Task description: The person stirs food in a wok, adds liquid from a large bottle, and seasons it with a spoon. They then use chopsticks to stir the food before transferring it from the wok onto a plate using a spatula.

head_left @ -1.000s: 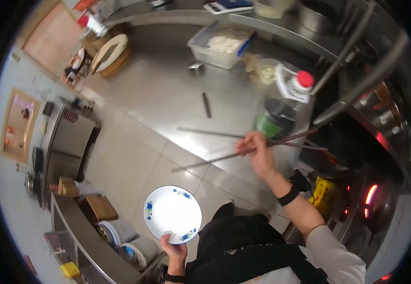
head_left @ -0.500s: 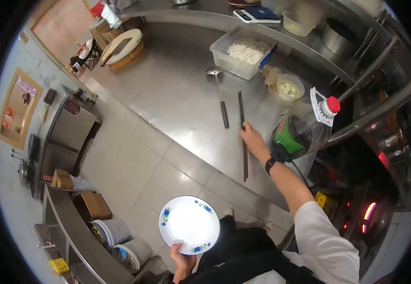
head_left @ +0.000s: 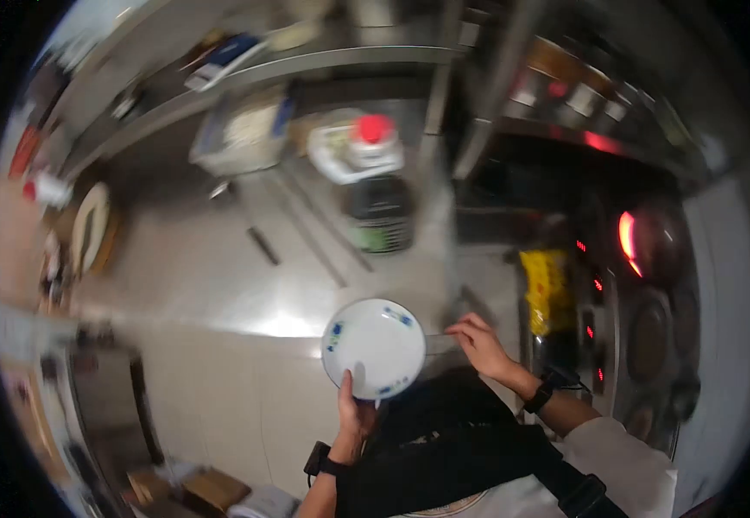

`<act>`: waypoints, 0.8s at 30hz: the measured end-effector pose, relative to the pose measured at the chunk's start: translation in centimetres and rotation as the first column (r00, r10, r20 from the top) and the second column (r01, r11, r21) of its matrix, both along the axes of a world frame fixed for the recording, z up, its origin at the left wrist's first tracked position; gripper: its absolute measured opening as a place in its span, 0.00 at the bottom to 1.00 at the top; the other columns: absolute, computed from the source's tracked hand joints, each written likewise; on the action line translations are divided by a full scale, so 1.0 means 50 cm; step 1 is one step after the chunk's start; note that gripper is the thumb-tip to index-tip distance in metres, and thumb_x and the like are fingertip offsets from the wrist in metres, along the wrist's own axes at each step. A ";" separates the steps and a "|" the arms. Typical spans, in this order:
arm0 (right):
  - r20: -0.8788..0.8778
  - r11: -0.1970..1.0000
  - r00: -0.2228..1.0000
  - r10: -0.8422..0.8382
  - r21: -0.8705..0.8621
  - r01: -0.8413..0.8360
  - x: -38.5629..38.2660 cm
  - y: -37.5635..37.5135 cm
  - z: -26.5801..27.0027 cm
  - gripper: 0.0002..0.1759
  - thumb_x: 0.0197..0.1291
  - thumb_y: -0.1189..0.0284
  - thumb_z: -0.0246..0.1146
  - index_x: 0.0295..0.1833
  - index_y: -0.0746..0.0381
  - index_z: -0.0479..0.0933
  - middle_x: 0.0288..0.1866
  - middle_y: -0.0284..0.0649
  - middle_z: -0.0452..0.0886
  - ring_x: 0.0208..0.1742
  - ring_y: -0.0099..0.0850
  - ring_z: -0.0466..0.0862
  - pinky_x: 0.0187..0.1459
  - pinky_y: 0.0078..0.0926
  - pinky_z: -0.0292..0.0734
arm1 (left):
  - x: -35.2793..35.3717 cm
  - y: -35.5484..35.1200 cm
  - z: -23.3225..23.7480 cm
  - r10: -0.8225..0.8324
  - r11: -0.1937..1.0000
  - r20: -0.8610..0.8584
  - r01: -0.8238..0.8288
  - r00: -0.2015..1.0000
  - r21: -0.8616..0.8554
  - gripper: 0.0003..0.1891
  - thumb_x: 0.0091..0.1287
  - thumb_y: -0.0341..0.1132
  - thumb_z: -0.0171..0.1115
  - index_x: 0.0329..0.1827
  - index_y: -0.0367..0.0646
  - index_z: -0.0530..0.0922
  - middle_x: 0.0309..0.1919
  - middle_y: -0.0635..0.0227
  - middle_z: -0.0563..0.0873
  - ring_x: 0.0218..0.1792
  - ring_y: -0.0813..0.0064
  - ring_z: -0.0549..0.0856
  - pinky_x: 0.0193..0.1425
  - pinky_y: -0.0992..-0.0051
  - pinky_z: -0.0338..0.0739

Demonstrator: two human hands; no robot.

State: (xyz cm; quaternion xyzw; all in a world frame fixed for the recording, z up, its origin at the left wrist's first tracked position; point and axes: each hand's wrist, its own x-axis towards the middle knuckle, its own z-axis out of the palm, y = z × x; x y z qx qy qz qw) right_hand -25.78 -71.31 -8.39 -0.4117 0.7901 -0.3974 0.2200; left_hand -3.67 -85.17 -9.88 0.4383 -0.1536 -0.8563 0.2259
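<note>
A white plate [head_left: 375, 350] with blue flowers at its rim is in my left hand [head_left: 356, 414], the thumb over its near edge. My right hand [head_left: 483, 347] is to the right of the plate, its fingers loosely bent and apart; nothing shows in it. A pair of long dark chopsticks [head_left: 316, 246] lies on the steel table [head_left: 193, 276], the two sticks apart. To their left is a ladle [head_left: 262, 246] with a black handle. A large bottle [head_left: 381, 216] with a red cap stands to their right. The view is smeared by motion.
A clear tub of noodles [head_left: 245, 134] stands at the back of the table under a shelf [head_left: 340, 56]. A round wooden board [head_left: 91, 226] is at far left. To the right are a yellow packet [head_left: 547, 289] and a cooker with red lights and a glowing ring [head_left: 627, 242].
My view has swung right toward the cooker. My right hand has left the chopsticks and come back near my body. The chopsticks have spread apart. The plate stays in my left hand.
</note>
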 end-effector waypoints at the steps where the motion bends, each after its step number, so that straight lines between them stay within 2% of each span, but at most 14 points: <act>1: 0.125 0.996 0.989 -0.083 0.037 0.079 0.009 0.067 0.004 0.08 0.59 0.79 0.50 0.42 0.64 0.74 0.38 0.41 0.69 0.36 0.33 0.76 0.40 0.25 0.72 | -0.019 -0.004 -0.017 -0.071 0.997 -0.055 0.070 0.996 -0.025 0.32 0.63 0.49 0.53 0.65 0.42 0.55 0.61 0.62 0.66 0.61 0.64 0.65 0.66 0.61 0.57; 2: 0.243 0.985 0.955 -0.172 0.071 0.159 0.013 0.127 0.010 0.08 0.60 0.79 0.49 0.41 0.64 0.74 0.36 0.40 0.69 0.34 0.30 0.76 0.39 0.24 0.73 | -0.042 -0.007 -0.036 -0.145 0.989 -0.115 0.140 0.983 -0.049 0.33 0.63 0.50 0.54 0.65 0.43 0.55 0.61 0.63 0.65 0.62 0.65 0.65 0.66 0.61 0.57; 6: 0.189 0.883 0.864 -0.467 0.041 0.468 0.037 0.308 0.058 0.09 0.61 0.80 0.48 0.41 0.63 0.74 0.34 0.38 0.67 0.32 0.26 0.75 0.36 0.22 0.73 | -0.098 -0.004 -0.096 -0.180 0.984 -0.109 0.176 0.978 -0.040 0.32 0.64 0.47 0.54 0.65 0.42 0.55 0.62 0.63 0.65 0.61 0.65 0.66 0.67 0.62 0.58; 8: 0.174 0.810 0.797 -0.579 0.005 0.587 0.039 0.361 0.111 0.10 0.61 0.81 0.47 0.40 0.64 0.75 0.34 0.38 0.68 0.31 0.25 0.74 0.33 0.20 0.72 | -0.111 -0.003 -0.111 -0.196 0.971 -0.102 0.179 0.975 -0.159 0.29 0.65 0.48 0.52 0.64 0.43 0.57 0.60 0.65 0.68 0.58 0.67 0.69 0.63 0.65 0.63; 10: -0.117 0.766 0.757 -0.642 -0.065 0.640 0.033 0.429 0.157 0.09 0.56 0.83 0.50 0.39 0.63 0.74 0.32 0.41 0.68 0.32 0.31 0.74 0.33 0.25 0.70 | -0.112 -0.002 -0.104 -0.110 0.982 -0.084 0.095 0.990 -0.165 0.30 0.66 0.49 0.50 0.64 0.38 0.57 0.60 0.61 0.68 0.60 0.66 0.68 0.63 0.65 0.64; 11: -0.305 0.761 0.712 -0.633 -0.071 0.645 -0.009 0.473 0.160 0.09 0.55 0.84 0.51 0.39 0.63 0.74 0.32 0.43 0.68 0.32 0.34 0.73 0.34 0.27 0.69 | -0.130 -0.007 -0.110 -0.079 0.980 0.062 0.089 0.995 -0.177 0.32 0.66 0.50 0.49 0.63 0.34 0.57 0.59 0.58 0.68 0.60 0.65 0.68 0.63 0.65 0.65; 12: -0.235 0.693 0.662 -0.712 -0.080 0.716 -0.038 0.518 0.173 0.10 0.51 0.85 0.52 0.38 0.63 0.73 0.31 0.44 0.68 0.33 0.38 0.72 0.34 0.28 0.68 | -0.139 0.000 -0.110 -0.044 0.966 0.100 0.068 0.994 -0.249 0.30 0.66 0.47 0.51 0.62 0.32 0.58 0.56 0.57 0.70 0.57 0.65 0.71 0.60 0.65 0.68; 14: -0.413 0.645 0.544 -0.730 -0.153 0.749 -0.123 0.602 0.208 0.10 0.51 0.84 0.52 0.39 0.63 0.72 0.31 0.45 0.68 0.32 0.39 0.72 0.34 0.29 0.68 | -0.155 0.000 -0.124 -0.005 0.923 0.278 0.111 0.961 -0.367 0.28 0.66 0.44 0.52 0.60 0.32 0.61 0.54 0.57 0.73 0.53 0.65 0.75 0.57 0.65 0.71; 17: -0.708 0.602 0.405 -0.579 -0.035 0.798 -0.282 0.765 0.214 0.15 0.52 0.80 0.54 0.48 0.64 0.69 0.46 0.53 0.69 0.48 0.50 0.69 0.51 0.41 0.64 | -0.139 -0.001 -0.192 0.126 0.859 0.339 0.069 0.932 -0.508 0.26 0.66 0.40 0.52 0.59 0.29 0.60 0.53 0.53 0.73 0.52 0.62 0.75 0.55 0.64 0.71; 19: -0.764 0.591 0.410 -0.497 0.048 0.805 -0.392 0.858 0.179 0.20 0.52 0.79 0.54 0.53 0.64 0.66 0.48 0.55 0.68 0.50 0.51 0.68 0.53 0.43 0.63 | -0.122 -0.006 -0.217 0.166 0.849 0.432 0.094 0.887 -0.521 0.27 0.66 0.40 0.51 0.60 0.27 0.59 0.55 0.51 0.71 0.54 0.60 0.74 0.56 0.63 0.69; 21: -0.819 0.582 0.407 -0.405 0.113 0.806 -0.477 0.907 0.145 0.25 0.52 0.79 0.54 0.58 0.64 0.63 0.49 0.57 0.67 0.51 0.53 0.67 0.55 0.45 0.61 | -0.127 0.013 -0.238 0.345 0.595 0.554 0.280 0.758 -0.753 0.27 0.66 0.39 0.50 0.61 0.27 0.58 0.59 0.46 0.65 0.58 0.58 0.69 0.61 0.62 0.64; 22: -0.729 0.562 0.536 -0.426 0.251 0.788 -0.497 0.922 0.133 0.28 0.52 0.79 0.54 0.61 0.64 0.59 0.51 0.59 0.66 0.51 0.54 0.68 0.54 0.47 0.63 | -0.136 0.041 -0.199 0.353 0.596 0.568 0.289 0.743 -0.749 0.27 0.66 0.39 0.50 0.61 0.27 0.58 0.59 0.46 0.65 0.58 0.58 0.69 0.61 0.62 0.64; 23: -0.624 0.549 0.644 -0.443 0.379 0.745 -0.528 0.933 0.125 0.32 0.52 0.78 0.55 0.65 0.65 0.55 0.52 0.61 0.65 0.50 0.56 0.68 0.53 0.48 0.64 | -0.177 0.082 -0.118 0.367 0.677 0.752 0.397 0.548 -0.620 0.27 0.66 0.38 0.50 0.62 0.29 0.58 0.60 0.46 0.63 0.59 0.59 0.67 0.62 0.62 0.62; 24: -0.620 0.560 0.653 -0.435 0.382 0.735 -0.555 0.944 0.111 0.32 0.52 0.78 0.55 0.65 0.65 0.55 0.52 0.61 0.65 0.50 0.56 0.68 0.53 0.48 0.64 | -0.210 0.115 -0.072 0.347 0.757 0.882 0.460 0.319 -0.464 0.26 0.66 0.36 0.49 0.63 0.30 0.58 0.62 0.47 0.61 0.61 0.60 0.65 0.64 0.62 0.59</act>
